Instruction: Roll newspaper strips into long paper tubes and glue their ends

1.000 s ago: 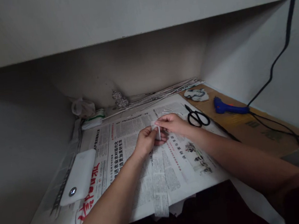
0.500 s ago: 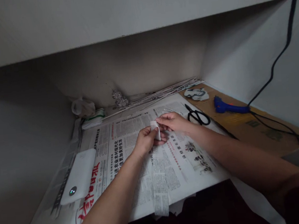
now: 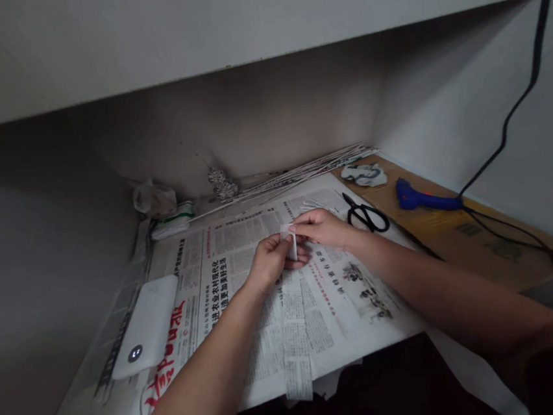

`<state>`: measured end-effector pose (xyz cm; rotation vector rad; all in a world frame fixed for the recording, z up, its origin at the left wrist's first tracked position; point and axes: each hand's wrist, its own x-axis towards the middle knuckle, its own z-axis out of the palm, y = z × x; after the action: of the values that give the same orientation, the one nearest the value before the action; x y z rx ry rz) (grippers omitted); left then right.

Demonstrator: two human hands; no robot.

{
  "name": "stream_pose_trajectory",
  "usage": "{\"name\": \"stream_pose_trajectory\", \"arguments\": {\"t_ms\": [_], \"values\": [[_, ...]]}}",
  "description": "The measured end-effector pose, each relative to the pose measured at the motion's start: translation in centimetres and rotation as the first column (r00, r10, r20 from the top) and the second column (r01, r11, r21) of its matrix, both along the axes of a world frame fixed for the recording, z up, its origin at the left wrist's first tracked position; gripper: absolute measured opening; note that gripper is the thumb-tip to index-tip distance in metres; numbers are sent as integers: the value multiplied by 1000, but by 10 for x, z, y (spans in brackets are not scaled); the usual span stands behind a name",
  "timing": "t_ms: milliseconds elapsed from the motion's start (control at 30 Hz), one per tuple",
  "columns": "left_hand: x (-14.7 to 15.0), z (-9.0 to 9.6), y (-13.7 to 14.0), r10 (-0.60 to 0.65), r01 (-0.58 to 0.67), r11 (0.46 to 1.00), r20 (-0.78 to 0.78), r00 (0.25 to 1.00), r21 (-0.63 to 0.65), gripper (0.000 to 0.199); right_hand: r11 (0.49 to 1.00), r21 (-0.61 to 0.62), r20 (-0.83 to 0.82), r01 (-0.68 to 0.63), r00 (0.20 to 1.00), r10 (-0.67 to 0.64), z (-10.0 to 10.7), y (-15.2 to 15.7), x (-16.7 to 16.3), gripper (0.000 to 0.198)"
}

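A newspaper strip [image 3: 296,346] runs up from the near edge of the spread newspaper [image 3: 254,236], and its far end is folded over between my hands. My left hand [image 3: 276,257] pinches that end between thumb and fingers. From the right, my right hand [image 3: 321,228] grips the top corner of the same folded end with thumb and forefinger. Parts of the fold are hidden behind the fingers. Black-handled scissors [image 3: 366,215] lie just beyond my right hand, near a few short paper pieces [image 3: 318,205].
A white power bank [image 3: 147,327] lies on the left. A blue glue gun [image 3: 425,200] with a black cable rests on cardboard [image 3: 475,240] at the right. Thin paper sticks [image 3: 303,175], a coiled bundle [image 3: 222,183] and a plastic bag [image 3: 154,198] line the back under a low overhang [image 3: 239,22].
My right fingers have shifted slightly onto the strip's top corner, and the folded end has turned a little. My left hand has hardly moved.
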<state>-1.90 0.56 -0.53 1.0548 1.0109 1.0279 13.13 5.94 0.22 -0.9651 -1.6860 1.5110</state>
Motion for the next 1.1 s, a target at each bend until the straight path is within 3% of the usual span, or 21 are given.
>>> {"name": "stream_pose_trajectory", "arguments": {"t_ms": [367,733,1100], "values": [[1,1,-1,-14,14,1000,14,1000,6,25,993,-107,-87,52,994,-62,0,-2,-3,28],[0,-2,0,-49,49,999,-8,999,8,29,968,-137,-103,210,969,-225,-2,-9,-14,30],[1,-2,-1,-61,61,998,-10,998,6,33,971,-168,-154,169,969,-195,0,-17,-16,35]]}}
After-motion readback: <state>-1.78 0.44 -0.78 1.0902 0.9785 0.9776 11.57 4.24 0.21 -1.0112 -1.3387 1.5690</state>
